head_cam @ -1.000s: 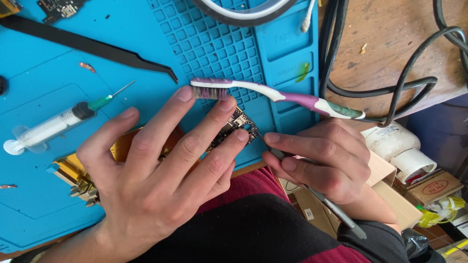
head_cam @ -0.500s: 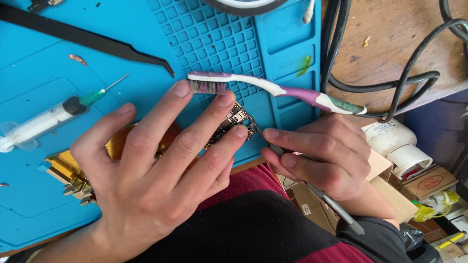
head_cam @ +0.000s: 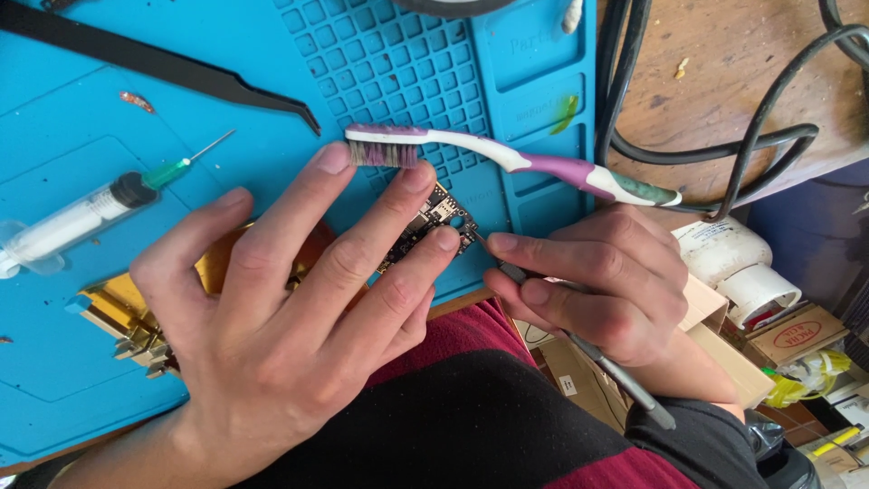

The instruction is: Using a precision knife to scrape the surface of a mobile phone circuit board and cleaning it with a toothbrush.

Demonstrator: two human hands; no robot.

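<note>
A small circuit board [head_cam: 433, 220] is seen pinned to a blue work mat [head_cam: 81, 181] near the mat's front edge, at the middle of the view. The left hand [head_cam: 281, 335] is laid flat over it, its fingers [head_cam: 362, 240] spread wide and their tips pressed on the board's near side, so that much of the board is hidden beneath them. A gold-coloured clamp [head_cam: 118, 317] is partly covered by the same hand, at the mat's left.

The right hand [head_cam: 597, 285] is held just beside the board, its fingers pressed together and pinched on a thin grey metal tool [head_cam: 615, 376]. The tool's tip is set against the board's right edge, while its handle is passed back under the palm toward the wrist.

A purple and white toothbrush [head_cam: 507, 161] is laid across the mat just beyond the fingertips, bristles near the left middle finger. Farther left, a syringe [head_cam: 100, 210] with a green-hubbed needle is rested on the mat, and black tweezers [head_cam: 163, 65] are stretched along its top. Black cables [head_cam: 769, 136] are looped over the wooden counter [head_cam: 724, 54] at the right. White tape rolls [head_cam: 733, 267] and cardboard boxes [head_cam: 797, 335] are seen below the counter's edge.
</note>
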